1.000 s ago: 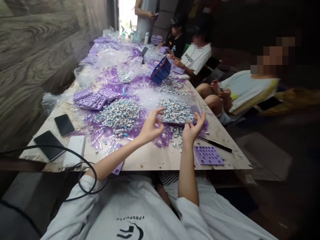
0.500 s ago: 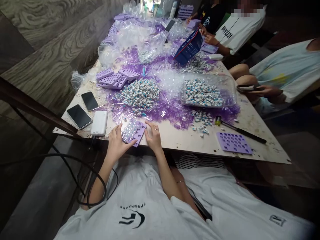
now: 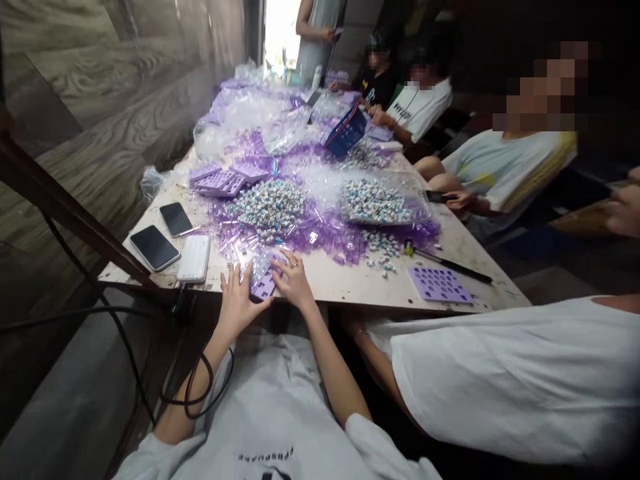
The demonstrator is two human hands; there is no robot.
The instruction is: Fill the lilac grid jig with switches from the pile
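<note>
On the table (image 3: pixel 345 279), short of the heap of wrapped pieces (image 3: pixel 267 207), the purple tray (image 3: pixel 265 285) is steadied between the spread-fingered left hand (image 3: pixel 237 301) and right hand (image 3: pixel 293 283), touching both, and is best kept level lest pieces be spilled.

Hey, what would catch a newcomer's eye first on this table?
A mass of purple tubes strewn across the middle of the table, with a heap of small blue-and-white pieces on it, strikes first. At the near edge, the left hand and right hand rest on a purple tray.
</note>
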